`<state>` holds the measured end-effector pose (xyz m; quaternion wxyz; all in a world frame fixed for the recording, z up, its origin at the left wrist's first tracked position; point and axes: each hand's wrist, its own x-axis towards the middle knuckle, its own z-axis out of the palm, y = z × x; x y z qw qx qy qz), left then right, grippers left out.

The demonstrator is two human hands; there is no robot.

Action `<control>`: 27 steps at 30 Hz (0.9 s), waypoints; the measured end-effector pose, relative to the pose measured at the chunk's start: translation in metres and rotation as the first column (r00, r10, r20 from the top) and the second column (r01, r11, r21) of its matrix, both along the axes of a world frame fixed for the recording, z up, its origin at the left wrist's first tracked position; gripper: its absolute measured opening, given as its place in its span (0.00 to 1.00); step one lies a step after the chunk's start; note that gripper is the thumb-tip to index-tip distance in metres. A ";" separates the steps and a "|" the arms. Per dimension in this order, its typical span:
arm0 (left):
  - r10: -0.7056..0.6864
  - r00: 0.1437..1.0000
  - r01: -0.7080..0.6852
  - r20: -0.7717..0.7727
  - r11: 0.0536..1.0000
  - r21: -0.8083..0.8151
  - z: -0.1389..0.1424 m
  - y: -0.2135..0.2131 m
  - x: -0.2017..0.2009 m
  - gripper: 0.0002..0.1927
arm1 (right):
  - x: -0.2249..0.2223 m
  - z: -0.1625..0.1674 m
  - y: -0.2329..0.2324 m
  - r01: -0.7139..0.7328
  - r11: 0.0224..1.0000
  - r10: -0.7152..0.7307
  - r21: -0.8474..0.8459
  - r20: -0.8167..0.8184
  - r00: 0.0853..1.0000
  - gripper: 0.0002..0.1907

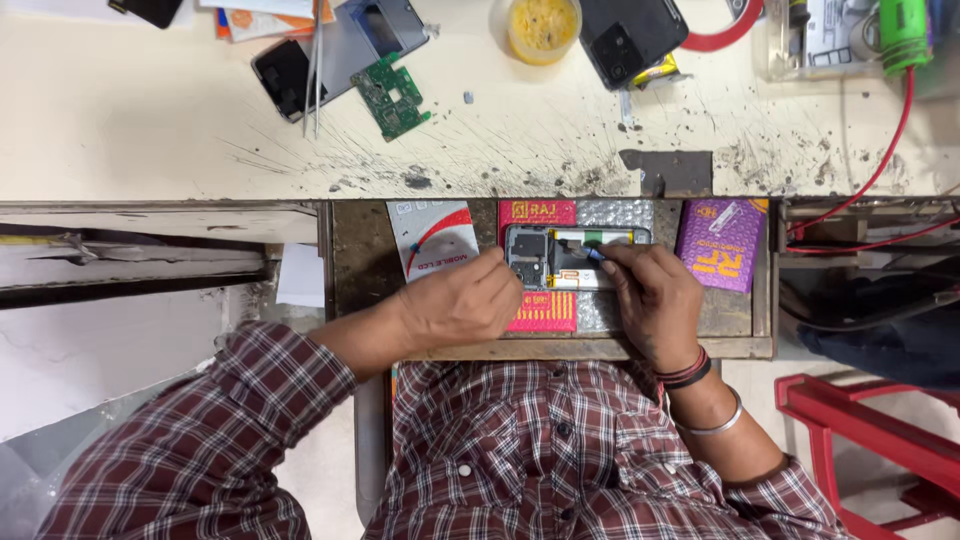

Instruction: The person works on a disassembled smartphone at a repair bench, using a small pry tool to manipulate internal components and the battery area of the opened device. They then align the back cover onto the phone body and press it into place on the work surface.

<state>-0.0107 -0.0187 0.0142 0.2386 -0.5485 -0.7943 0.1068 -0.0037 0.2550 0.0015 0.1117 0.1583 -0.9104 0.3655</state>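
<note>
An opened phone [560,258] with its back cover off lies over an open wooden drawer [740,345], showing its inner boards. My left hand [460,300] grips the phone's left end with curled fingers. My right hand [655,295] rests on the phone's right side, its fingertips pinching a small blue-tipped part or tool [596,253] on the phone; which it is I cannot tell. Under the phone lie a red packet [540,312] and bubble wrap [612,213].
In the drawer lie a white packet [432,237] and a purple packet [722,243]. On the scratched bench [150,120] behind sit a green circuit board [392,97], tweezers [316,60], a phone [630,35], a yellow tub [543,27] and a red cable [893,140]. A red stool [870,440] stands at the right.
</note>
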 end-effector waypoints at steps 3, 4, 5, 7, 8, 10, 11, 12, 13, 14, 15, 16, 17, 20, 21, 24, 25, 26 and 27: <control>-0.033 0.999 0.033 -0.002 0.999 0.036 -0.002 -0.002 -0.007 0.12 | -0.001 0.000 0.000 -0.005 1.000 0.005 -0.019 -0.009 1.000 0.08; -0.039 0.999 0.039 0.003 0.998 0.044 -0.002 -0.002 -0.007 0.10 | -0.001 0.000 0.000 -0.007 1.000 0.007 -0.029 -0.005 1.000 0.08; -0.044 0.999 0.044 0.007 0.998 0.051 -0.001 -0.004 -0.007 0.08 | -0.001 0.000 0.000 -0.011 0.999 0.011 -0.040 -0.002 1.000 0.07; -0.053 0.998 0.054 -0.013 0.997 0.046 0.000 -0.006 -0.011 0.07 | -0.002 -0.001 0.000 -0.004 0.999 0.005 -0.041 0.010 1.000 0.08; -0.054 0.998 0.055 -0.025 0.998 0.040 0.001 -0.006 -0.011 0.08 | -0.003 -0.001 0.001 0.004 1.000 -0.003 -0.025 0.032 0.999 0.08; -0.045 0.999 0.046 -0.021 0.997 0.054 0.001 -0.006 -0.009 0.08 | -0.002 -0.002 0.001 -0.002 1.000 0.003 -0.016 0.043 0.999 0.08; -0.038 0.999 0.039 -0.013 0.997 0.070 0.000 -0.006 -0.009 0.08 | -0.002 -0.002 0.002 -0.014 1.000 0.014 -0.025 0.023 1.000 0.07; -0.031 0.999 0.032 -0.004 0.996 0.088 -0.001 -0.006 -0.010 0.08 | -0.002 -0.003 0.002 -0.025 0.999 0.025 -0.033 0.004 1.000 0.07; -0.027 1.000 0.028 -0.011 0.996 0.090 -0.002 -0.006 -0.010 0.08 | -0.003 -0.003 0.002 -0.026 0.999 0.026 -0.031 0.002 1.000 0.07; -0.023 1.000 0.024 -0.016 0.996 0.091 -0.003 -0.006 -0.011 0.08 | -0.002 -0.004 0.003 -0.027 0.999 0.027 -0.030 0.002 1.000 0.07; -0.020 0.999 0.023 -0.025 0.996 0.090 -0.005 -0.006 -0.012 0.08 | -0.003 -0.004 0.003 -0.026 0.999 0.026 -0.031 -0.003 1.000 0.08; -0.027 0.999 0.029 -0.031 0.997 0.074 -0.006 -0.006 -0.014 0.10 | -0.003 -0.005 0.003 -0.027 0.999 0.027 -0.026 -0.008 1.000 0.07; -0.033 0.999 0.035 -0.032 0.998 0.060 -0.008 -0.006 -0.016 0.11 | -0.003 -0.006 0.003 -0.028 0.999 0.028 -0.020 -0.010 1.000 0.07; -0.027 1.000 0.026 0.005 0.996 0.091 -0.010 -0.007 -0.014 0.09 | -0.003 -0.007 0.003 -0.019 1.000 0.020 -0.022 0.017 1.000 0.07; -0.021 1.000 0.018 0.020 0.994 0.112 -0.011 -0.007 -0.014 0.08 | -0.004 -0.008 0.003 -0.015 1.000 0.016 -0.026 0.026 1.000 0.07; -0.008 0.999 0.002 0.052 0.992 0.124 -0.013 -0.007 -0.014 0.08 | -0.004 -0.008 0.004 -0.022 0.999 0.022 -0.027 0.016 1.000 0.07; -0.003 0.995 -0.008 0.096 0.993 0.114 -0.013 -0.008 -0.017 0.09 | -0.004 -0.009 0.004 -0.022 0.999 0.022 -0.025 0.011 1.000 0.07; 0.002 0.990 -0.018 0.143 0.994 0.106 -0.014 -0.007 -0.019 0.10 | -0.004 -0.009 0.004 -0.021 1.000 0.021 -0.021 0.010 1.000 0.07; 0.009 0.981 -0.029 0.194 0.995 0.100 -0.014 -0.005 -0.020 0.10 | -0.004 -0.009 0.004 -0.022 1.000 0.022 -0.015 0.013 1.000 0.07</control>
